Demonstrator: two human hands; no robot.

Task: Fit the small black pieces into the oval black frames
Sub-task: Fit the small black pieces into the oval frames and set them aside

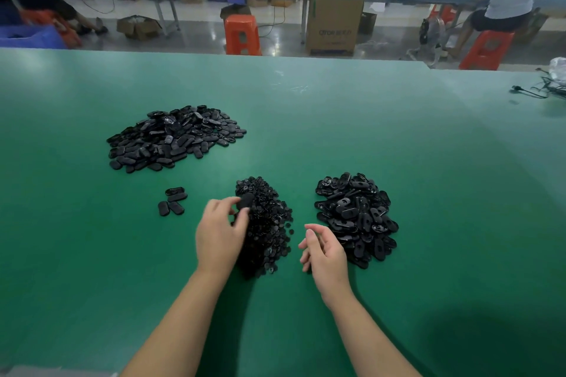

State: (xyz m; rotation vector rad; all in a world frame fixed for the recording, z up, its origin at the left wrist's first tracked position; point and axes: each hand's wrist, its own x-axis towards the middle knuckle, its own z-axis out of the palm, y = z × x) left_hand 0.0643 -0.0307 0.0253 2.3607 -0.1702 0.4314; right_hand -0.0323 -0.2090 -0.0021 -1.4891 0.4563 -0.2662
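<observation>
Green table [337,119] seen from above. Oval frame [246,201] pinched in left hand [219,234] over pile of small pieces [266,232]. Right hand [324,249] empty, fingers loosely curled. Unfilled frames [356,217] heaped right. Large pile [171,138] far left and four ovals [172,201], judged finished. Much remains.

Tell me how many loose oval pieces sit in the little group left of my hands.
4: one farthest back, one just under it, and two side by side nearest, left and right. None seem hidden.
</observation>
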